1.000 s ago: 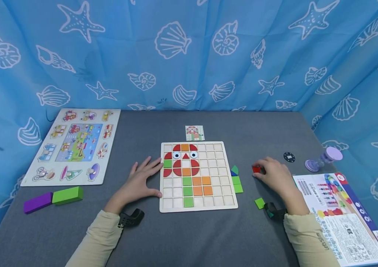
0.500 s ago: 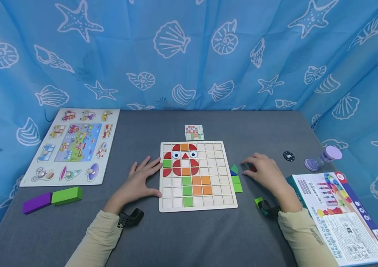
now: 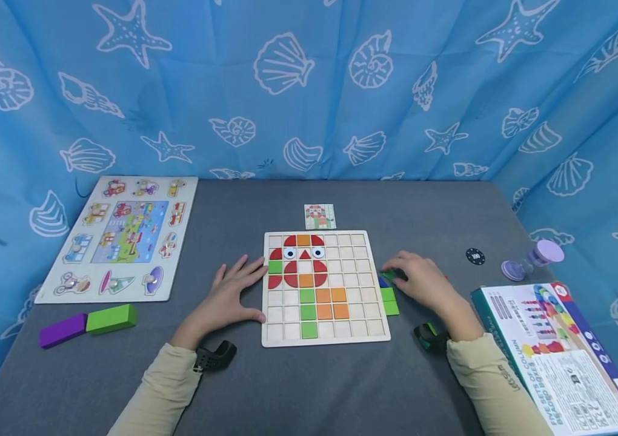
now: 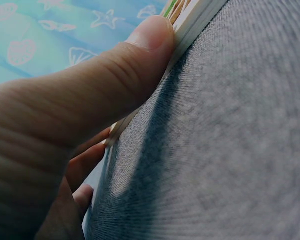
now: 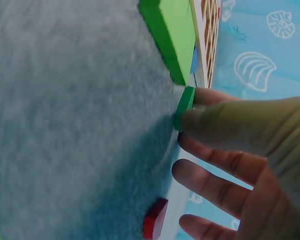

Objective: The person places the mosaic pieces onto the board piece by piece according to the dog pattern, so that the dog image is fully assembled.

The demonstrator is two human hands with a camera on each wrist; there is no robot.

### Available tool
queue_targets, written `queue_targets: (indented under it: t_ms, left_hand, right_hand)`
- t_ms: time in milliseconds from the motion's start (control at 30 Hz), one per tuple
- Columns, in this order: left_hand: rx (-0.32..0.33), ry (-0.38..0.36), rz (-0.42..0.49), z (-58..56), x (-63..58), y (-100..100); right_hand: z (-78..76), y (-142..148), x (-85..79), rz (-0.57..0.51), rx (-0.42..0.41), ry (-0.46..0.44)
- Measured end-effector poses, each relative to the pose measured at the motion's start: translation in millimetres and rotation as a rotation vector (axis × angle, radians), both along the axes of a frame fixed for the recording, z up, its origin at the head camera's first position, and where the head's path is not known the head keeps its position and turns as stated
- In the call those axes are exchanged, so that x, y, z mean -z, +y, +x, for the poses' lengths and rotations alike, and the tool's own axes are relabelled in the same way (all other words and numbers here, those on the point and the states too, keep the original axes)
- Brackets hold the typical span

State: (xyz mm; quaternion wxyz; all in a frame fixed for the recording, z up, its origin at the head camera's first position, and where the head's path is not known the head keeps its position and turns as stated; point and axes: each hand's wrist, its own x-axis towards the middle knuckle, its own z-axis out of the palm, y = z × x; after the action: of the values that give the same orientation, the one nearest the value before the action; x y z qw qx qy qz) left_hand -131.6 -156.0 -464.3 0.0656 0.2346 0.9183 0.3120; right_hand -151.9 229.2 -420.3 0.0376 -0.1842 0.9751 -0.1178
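A wooden grid board [image 3: 325, 344] lies mid-table, partly filled with red, orange and green tiles and two eye tiles. My left hand [image 3: 227, 297] rests on its left edge, fingers spread and thumb at the rim. Beyond the board's right edge, my right hand [image 3: 420, 283] pinches a dark green tile [image 5: 184, 107] between thumb and forefinger, its other fingers loose. Close by are a blue piece [image 3: 383, 282] and light green tiles [image 3: 389, 301]. A red tile [image 5: 154, 220] sits on the cloth below the right fingers, mostly hidden by the hand in the head view.
A picture card [image 3: 320, 217] lies behind the board. On the left are a vehicle puzzle [image 3: 178, 266], a purple block [image 3: 62, 330] and a green block [image 3: 111, 319]. A black disc [image 3: 475, 256], a purple-ended sand timer [image 3: 532, 257] and a printed box [image 3: 565, 357] lie right.
My right hand has left the red tile and moved left towards the board, where it now pinches the dark green tile. The left hand stays at the board's edge.
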Motion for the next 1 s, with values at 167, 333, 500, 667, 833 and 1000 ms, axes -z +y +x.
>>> queue_targets:
  t_ms: [167, 333, 500, 667, 833, 1000]
  left_hand:
    - [-0.001, -0.002, -0.006, -0.3, -0.9, 1]
    - [-0.005, -0.007, -0.003, -0.1, -0.8, 1]
    - [0.001, -0.006, -0.005, -0.9, 0.6, 0]
    - [0.008, 0.005, 0.003, -2.1, 1.2, -1]
    - [0.003, -0.001, 0.012, -1.9, 0.2, -1]
    - [0.008, 0.004, 0.01, -1.3, 0.3, -1]
  right_hand:
    - [1.0, 4, -1.0, 0.008, 0.039, -0.005]
    - [1.1, 0, -2.3, 0.043, 0.078, 0.018]
    - [1.0, -5, -4.8, 0.054, 0.075, 0.047]
    - [10.0, -22, -9.2, -0.003, -0.016, 0.117]
    - [19.7, -49, -11.7, 0.005, -0.161, 0.147]
    - [22.6, -64, -7.1, 0.057, -0.194, 0.124]
